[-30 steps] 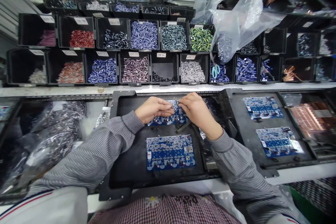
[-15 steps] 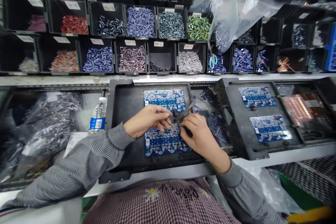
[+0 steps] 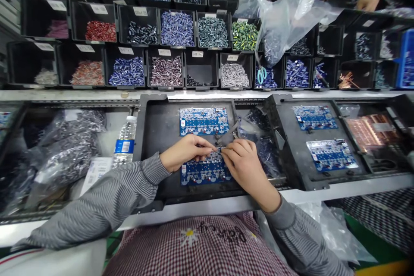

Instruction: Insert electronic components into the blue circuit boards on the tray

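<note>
The blue circuit board [image 3: 205,172] is lying in the lower half of a black tray [image 3: 152,138], with a second board [image 3: 204,121] lying just above it. The left hand [image 3: 184,152] and right hand [image 3: 246,168] are curling in from either side, their fingertips meeting at the board's upper edge, though whether they are gripping a small part there cannot be determined. A dark hand tool [image 3: 228,134] is resting just beyond the fingertips, a water bottle [image 3: 124,142] is standing left of the tray, and labelled bins [image 3: 200,71] are lining the rack ahead.
</note>
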The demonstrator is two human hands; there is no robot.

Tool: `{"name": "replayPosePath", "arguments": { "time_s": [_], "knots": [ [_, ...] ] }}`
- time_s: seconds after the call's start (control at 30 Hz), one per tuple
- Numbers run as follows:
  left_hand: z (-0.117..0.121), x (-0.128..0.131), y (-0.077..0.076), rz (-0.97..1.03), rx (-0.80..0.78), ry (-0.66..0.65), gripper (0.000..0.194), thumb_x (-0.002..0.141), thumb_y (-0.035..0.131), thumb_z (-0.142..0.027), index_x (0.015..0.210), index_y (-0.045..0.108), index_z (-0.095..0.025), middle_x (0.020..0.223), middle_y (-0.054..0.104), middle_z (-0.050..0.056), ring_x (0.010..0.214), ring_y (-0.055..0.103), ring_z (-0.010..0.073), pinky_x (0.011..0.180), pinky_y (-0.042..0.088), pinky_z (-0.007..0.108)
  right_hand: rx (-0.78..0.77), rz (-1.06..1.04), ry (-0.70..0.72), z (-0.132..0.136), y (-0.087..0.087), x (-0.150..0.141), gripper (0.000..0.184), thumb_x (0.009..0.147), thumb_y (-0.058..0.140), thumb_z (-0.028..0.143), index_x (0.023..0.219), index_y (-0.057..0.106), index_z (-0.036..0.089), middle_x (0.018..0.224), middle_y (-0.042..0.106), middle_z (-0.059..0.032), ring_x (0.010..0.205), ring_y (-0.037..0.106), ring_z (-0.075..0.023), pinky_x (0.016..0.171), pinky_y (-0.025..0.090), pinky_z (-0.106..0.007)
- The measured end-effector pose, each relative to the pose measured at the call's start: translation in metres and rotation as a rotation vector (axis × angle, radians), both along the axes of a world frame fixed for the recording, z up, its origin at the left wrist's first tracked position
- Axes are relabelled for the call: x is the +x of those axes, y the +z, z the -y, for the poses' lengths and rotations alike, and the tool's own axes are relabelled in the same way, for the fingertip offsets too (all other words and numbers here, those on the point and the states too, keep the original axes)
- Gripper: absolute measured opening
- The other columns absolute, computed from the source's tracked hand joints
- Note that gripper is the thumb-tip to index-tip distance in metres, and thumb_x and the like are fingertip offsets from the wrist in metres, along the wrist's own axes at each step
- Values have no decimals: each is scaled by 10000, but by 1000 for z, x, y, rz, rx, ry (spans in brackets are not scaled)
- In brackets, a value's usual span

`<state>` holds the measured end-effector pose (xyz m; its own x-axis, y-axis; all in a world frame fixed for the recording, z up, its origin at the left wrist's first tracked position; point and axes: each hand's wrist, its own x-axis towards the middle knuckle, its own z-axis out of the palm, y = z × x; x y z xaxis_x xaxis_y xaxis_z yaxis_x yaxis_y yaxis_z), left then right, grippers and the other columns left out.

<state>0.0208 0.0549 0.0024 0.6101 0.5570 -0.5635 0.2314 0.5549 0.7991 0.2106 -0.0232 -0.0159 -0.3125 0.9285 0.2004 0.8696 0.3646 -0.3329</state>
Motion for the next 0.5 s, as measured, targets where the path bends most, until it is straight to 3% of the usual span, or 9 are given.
{"name": "replayPosePath", "arguments": {
  "time_s": [0.2, 0.3, 0.37, 0.43, 0.5],
  "knots": [
    [4, 4, 0, 129, -245, -24, 81, 755, 676, -155, 795, 696, -88, 652, 592, 33, 513, 436, 55, 434, 260, 177, 51, -288, 17, -2, 15, -4, 209, 864, 564, 179, 1024, 659, 275, 927, 680, -30, 941, 562, -216, 840, 413, -428],
    [-16, 1, 6, 166, -237, 35, 110, 804, 640, -176, 821, 691, -79, 683, 579, 37, 518, 414, 48, 432, 256, 172, 100, -376, 10, -12, 25, -1, 188, 831, 594, 157, 966, 657, 272, 878, 678, -15, 893, 585, -204, 847, 433, -423],
    [-49, -6, 12, 154, -25, 224, 168, 869, 554, -178, 924, 685, -88, 755, 594, 53, 590, 473, 65, 511, 359, 175, 114, -413, -43, -20, 26, 5, 176, 810, 610, 155, 947, 647, 259, 866, 675, -15, 880, 593, -202, 843, 448, -417],
    [-93, -14, 18, 88, 319, 429, 237, 903, 465, -144, 1045, 651, -104, 882, 618, 81, 749, 550, 108, 694, 449, 229, 122, -426, -88, -26, 23, 11, 166, 804, 602, 147, 929, 640, 249, 852, 673, -17, 867, 596, -202, 833, 455, -415],
    [-137, -20, 22, -110, 714, 494, 277, 890, 462, -128, 1118, 620, -124, 1056, 615, 111, 983, 549, 180, 881, 429, 320, 135, -440, -116, -31, 18, 16, 154, 801, 593, 143, 909, 636, 244, 835, 671, -17, 847, 598, -202, 816, 459, -413]
  ]
}}
